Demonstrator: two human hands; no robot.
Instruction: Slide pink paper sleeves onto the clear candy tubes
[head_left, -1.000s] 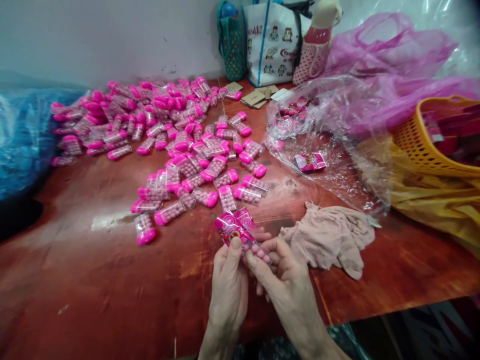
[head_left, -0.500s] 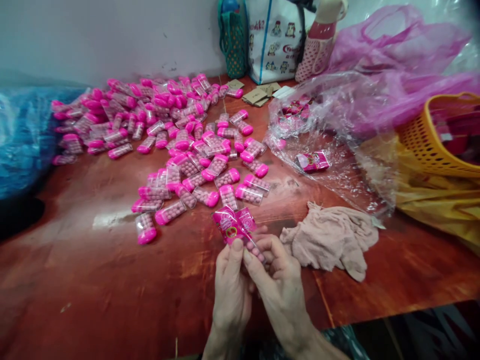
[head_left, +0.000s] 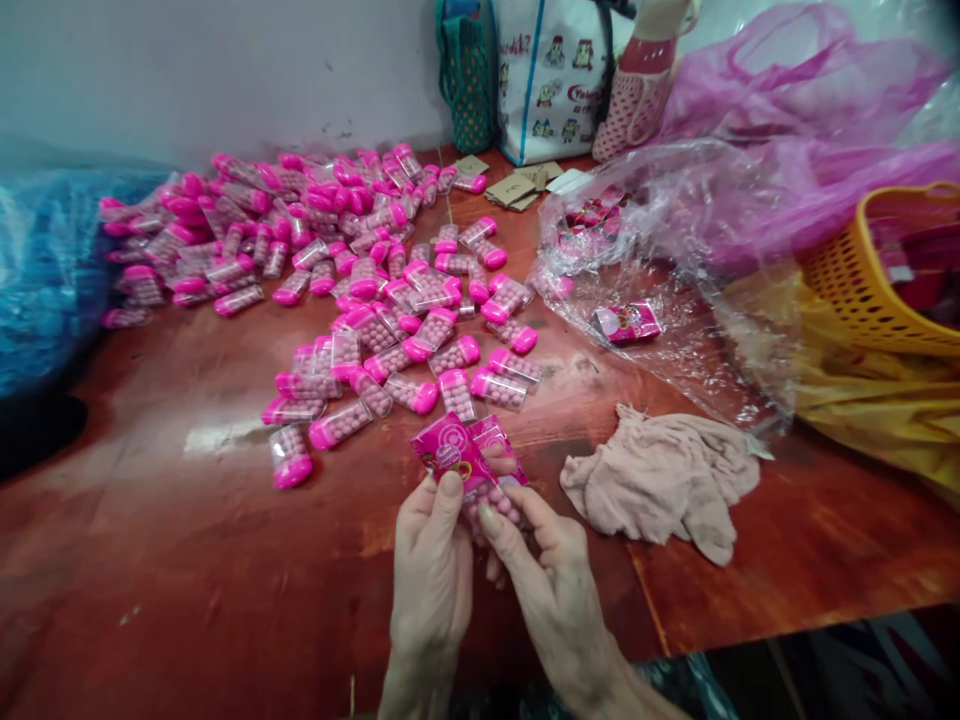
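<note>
My left hand (head_left: 431,565) is closed, its thumb pressing on a shiny pink printed sleeve (head_left: 450,447) with clear parts. My right hand (head_left: 551,565) pinches a clear container of round pink candies (head_left: 496,503) against the sleeve's lower right side. Sleeve and container overlap, so I cannot tell whether one is inside the other. Just beyond my fingers lies a spread of similar clear candy containers (head_left: 431,333) with bright pink caps, heaped deeper toward the wall. A crumpled pale pink cloth (head_left: 660,480) rests to the right of my right hand.
On the right, a clear plastic bag (head_left: 697,340) spreads over the red-brown table (head_left: 225,590), with a pink printed packet (head_left: 628,322) on it. Beyond are a yellow basket (head_left: 840,285), pink plastic bags (head_left: 795,100) and a white carrier bag (head_left: 551,90). Blue plastic (head_left: 56,280) lies far left.
My left hand has shifted left with the printed sleeve. The sleeve is spread wider, and more of the candies shows between my hands.
</note>
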